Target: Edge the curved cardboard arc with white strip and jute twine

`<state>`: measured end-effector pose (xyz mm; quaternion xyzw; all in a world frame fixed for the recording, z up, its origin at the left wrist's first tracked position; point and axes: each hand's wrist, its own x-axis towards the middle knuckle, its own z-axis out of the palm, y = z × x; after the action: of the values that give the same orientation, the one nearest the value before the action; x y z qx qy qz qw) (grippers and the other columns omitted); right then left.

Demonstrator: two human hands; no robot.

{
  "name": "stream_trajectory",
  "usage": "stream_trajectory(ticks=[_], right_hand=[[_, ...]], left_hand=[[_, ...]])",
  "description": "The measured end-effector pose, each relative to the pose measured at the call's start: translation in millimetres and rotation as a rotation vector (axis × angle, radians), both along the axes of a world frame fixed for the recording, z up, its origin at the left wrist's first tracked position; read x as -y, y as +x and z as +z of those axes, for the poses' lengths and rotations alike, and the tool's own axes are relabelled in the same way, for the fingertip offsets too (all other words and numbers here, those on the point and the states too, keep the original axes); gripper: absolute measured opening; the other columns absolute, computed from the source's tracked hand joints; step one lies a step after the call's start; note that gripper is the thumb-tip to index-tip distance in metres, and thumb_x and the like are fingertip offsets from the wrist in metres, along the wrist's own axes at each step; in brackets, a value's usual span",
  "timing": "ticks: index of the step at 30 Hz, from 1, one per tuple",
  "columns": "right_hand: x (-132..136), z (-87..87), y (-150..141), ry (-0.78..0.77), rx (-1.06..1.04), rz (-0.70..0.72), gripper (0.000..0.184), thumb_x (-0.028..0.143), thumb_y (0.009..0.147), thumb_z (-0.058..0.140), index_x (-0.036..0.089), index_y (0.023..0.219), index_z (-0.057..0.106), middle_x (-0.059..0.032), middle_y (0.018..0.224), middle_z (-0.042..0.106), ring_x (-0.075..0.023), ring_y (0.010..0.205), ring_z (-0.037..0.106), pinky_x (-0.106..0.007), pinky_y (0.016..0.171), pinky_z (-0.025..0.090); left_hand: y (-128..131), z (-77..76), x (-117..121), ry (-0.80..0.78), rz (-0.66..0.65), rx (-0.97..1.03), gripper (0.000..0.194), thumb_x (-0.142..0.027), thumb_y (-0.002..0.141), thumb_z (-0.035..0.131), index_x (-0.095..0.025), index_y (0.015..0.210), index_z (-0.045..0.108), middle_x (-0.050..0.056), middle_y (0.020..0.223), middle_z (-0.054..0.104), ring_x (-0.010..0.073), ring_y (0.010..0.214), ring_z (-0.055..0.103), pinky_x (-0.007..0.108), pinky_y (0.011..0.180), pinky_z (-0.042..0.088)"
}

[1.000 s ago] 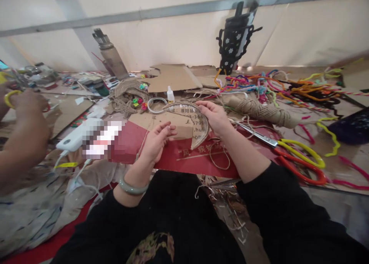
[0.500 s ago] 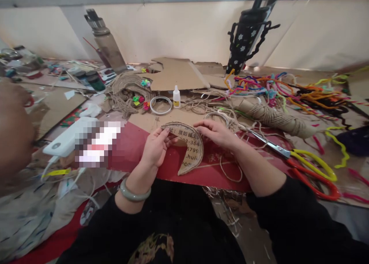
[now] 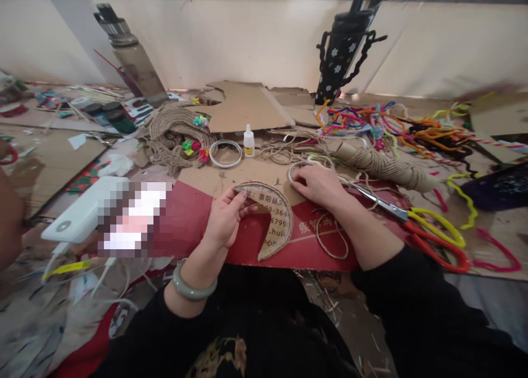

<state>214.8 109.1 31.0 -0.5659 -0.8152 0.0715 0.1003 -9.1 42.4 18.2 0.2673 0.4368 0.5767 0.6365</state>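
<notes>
My left hand (image 3: 225,218) pinches the upper left tip of a crescent-shaped cardboard piece (image 3: 277,218) edged with jute twine, which lies on the red printed cardboard sheet (image 3: 185,218). My right hand (image 3: 317,185) rests further right, fingers curled over a loose ring of twine (image 3: 301,166) beside the crescent. What the fingers grip is hidden under the hand. A second twine loop (image 3: 332,240) lies on the red sheet below my right wrist.
Scissors with yellow and red handles (image 3: 433,232) lie to the right. A twine roll (image 3: 383,163), coloured pipe cleaners (image 3: 412,127), a small glue bottle (image 3: 248,141), a tape ring (image 3: 225,153) and two bottles (image 3: 132,64) stand behind. Another person's arm (image 3: 10,213) is at the left edge.
My right hand let go of the crescent and moved right onto the twine ring. My left hand took the crescent's tip and keeps it on the red sheet. The camera shifted.
</notes>
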Motion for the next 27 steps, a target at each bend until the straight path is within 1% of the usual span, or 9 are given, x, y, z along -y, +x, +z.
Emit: stream_trajectory(ticks=[2, 5, 7, 10, 13, 16, 17, 21, 27], right_hand=[[2.8, 0.1, -4.2, 0.028, -0.091, 0.039, 0.015, 0.028, 0.081, 0.056, 0.02, 0.076, 0.068, -0.0096, 0.085, 0.07, -0.0242, 0.083, 0.06, -0.035, 0.069, 0.042], [4.6, -0.2, -4.7, 0.032, -0.458, 0.055, 0.014, 0.029, 0.079, 0.057, 0.02, 0.075, 0.067, -0.0053, 0.078, 0.069, -0.0207, 0.076, 0.06, -0.034, 0.071, 0.044], [5.5, 0.4, -3.4, -0.006, -0.709, 0.041, 0.014, 0.033, 0.077, 0.059, 0.021, 0.074, 0.066, -0.0027, 0.074, 0.068, -0.0184, 0.071, 0.06, -0.032, 0.07, 0.044], [7.7, 2.2, -1.4, -0.115, -0.949, 0.041, 0.015, 0.036, 0.075, 0.064, 0.021, 0.075, 0.067, -0.002, 0.073, 0.068, -0.0168, 0.069, 0.06, -0.031, 0.067, 0.045], [10.5, 3.4, 0.4, -0.193, -1.042, 0.104, 0.015, 0.037, 0.075, 0.067, 0.022, 0.077, 0.068, -0.0026, 0.076, 0.07, -0.0169, 0.072, 0.062, -0.031, 0.069, 0.047], [11.3, 2.1, 1.6, -0.231, -1.088, 0.163, 0.014, 0.036, 0.077, 0.068, 0.022, 0.078, 0.069, -0.0024, 0.08, 0.071, -0.0166, 0.077, 0.064, -0.032, 0.075, 0.049], [10.6, 1.4, 2.2, -0.223, -1.114, 0.145, 0.014, 0.036, 0.078, 0.067, 0.022, 0.079, 0.068, -0.0021, 0.08, 0.071, -0.0161, 0.077, 0.064, -0.032, 0.077, 0.049], [4.7, 0.2, 7.3, -0.097, -1.191, -0.04, 0.014, 0.035, 0.081, 0.065, 0.021, 0.079, 0.064, 0.0004, 0.072, 0.068, -0.0134, 0.07, 0.061, -0.032, 0.077, 0.049], [3.0, 9.5, 13.5, -0.136, -1.318, -0.072, 0.023, 0.043, 0.075, 0.069, 0.022, 0.078, 0.059, 0.0011, 0.067, 0.062, -0.0134, 0.066, 0.06, -0.034, 0.075, 0.053]], left_hand=[[1.1, 1.0, 0.0, -0.008, -0.007, -0.014, 0.036, -0.026, 0.064, 0.077, -0.017, 0.097, 0.063, 0.0, 0.084, 0.069, 0.0097, 0.07, 0.065, 0.02, 0.059, 0.055], [2.3, 0.8, -0.8, -0.022, -0.031, -0.05, 0.043, -0.026, 0.064, 0.078, -0.018, 0.104, 0.063, 0.0, 0.087, 0.069, 0.0095, 0.069, 0.065, 0.021, 0.059, 0.054], [2.7, -1.7, -1.8, -0.019, -0.062, -0.087, 0.045, -0.027, 0.065, 0.077, -0.018, 0.106, 0.063, 0.001, 0.089, 0.069, 0.0105, 0.071, 0.065, 0.022, 0.062, 0.054], [3.2, -8.5, -3.1, 0.042, -0.076, -0.146, 0.046, -0.031, 0.067, 0.076, -0.018, 0.11, 0.063, 0.004, 0.097, 0.071, 0.0143, 0.085, 0.067, 0.027, 0.077, 0.055], [3.9, -14.1, -3.4, 0.131, -0.033, -0.229, 0.049, -0.032, 0.069, 0.075, -0.017, 0.114, 0.064, 0.007, 0.112, 0.07, 0.0189, 0.105, 0.064, 0.033, 0.098, 0.048], [4.0, -15.5, -2.3, 0.165, -0.008, -0.284, 0.051, -0.034, 0.07, 0.074, -0.017, 0.117, 0.063, 0.01, 0.121, 0.067, 0.0223, 0.116, 0.06, 0.036, 0.104, 0.044], [3.9, -15.2, -1.8, 0.167, -0.01, -0.29, 0.052, -0.034, 0.07, 0.074, -0.016, 0.118, 0.063, 0.01, 0.123, 0.066, 0.0228, 0.117, 0.059, 0.036, 0.104, 0.044], [3.5, -14.4, -0.2, 0.157, -0.016, -0.281, 0.057, -0.033, 0.07, 0.073, -0.015, 0.123, 0.06, 0.012, 0.128, 0.064, 0.0225, 0.12, 0.058, 0.035, 0.105, 0.043], [3.3, -17.2, 0.8, 0.191, 0.009, -0.311, 0.064, -0.032, 0.072, 0.071, -0.018, 0.132, 0.053, 0.014, 0.136, 0.057, 0.0226, 0.123, 0.056, 0.034, 0.104, 0.044]])
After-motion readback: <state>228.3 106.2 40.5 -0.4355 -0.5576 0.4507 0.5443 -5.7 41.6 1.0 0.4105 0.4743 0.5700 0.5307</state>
